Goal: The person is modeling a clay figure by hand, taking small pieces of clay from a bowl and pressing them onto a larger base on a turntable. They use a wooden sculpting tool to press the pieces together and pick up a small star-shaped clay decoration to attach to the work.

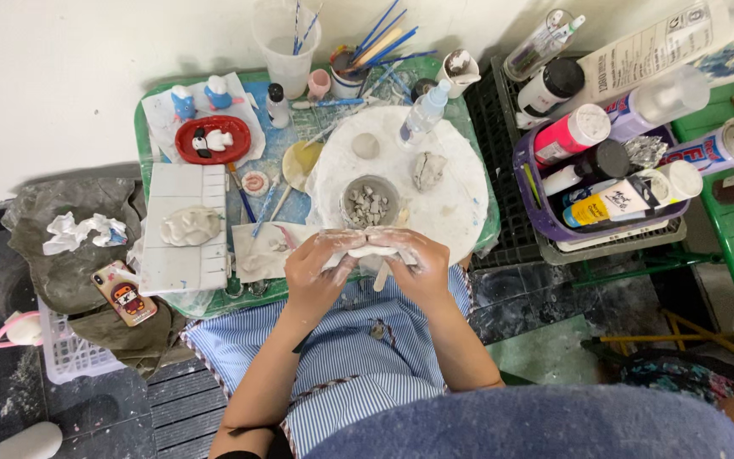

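Holding: both hands are wrapped around one flat piece of white clay (373, 252), just above the person's lap and at the near edge of the table.
Left hand: the left hand (320, 268) is dusty white and its fingers are curled onto the left end of the clay.
Right hand: the right hand (418, 265) grips the right end, thumb on top.
Stick: one small wooden stick (380, 276) pokes down between the hands.
Bowl: one grey bowl (370, 202) full of little clay bits sits just past the hands.
Round board: one white round board (452, 204) holds the bowl, one grey clay lump (428, 169) and one spray bottle (423, 116).
Tile: one white square tile (182, 255) with one soft clay blob (190, 225) on it.
Red plate: one red plate (212, 139) with little figures.
Brushes: many blue brushes (384, 38) stand in cups; too many to count well.
Phone: one phone (124, 293) lies on a dark cloth at the left.
Basket: one purple basket (545, 217) of paint bottles is on the right.
Table: a small green table (142, 153), messy and full.
Room: a white wall (61, 76) behind, dark floor below.
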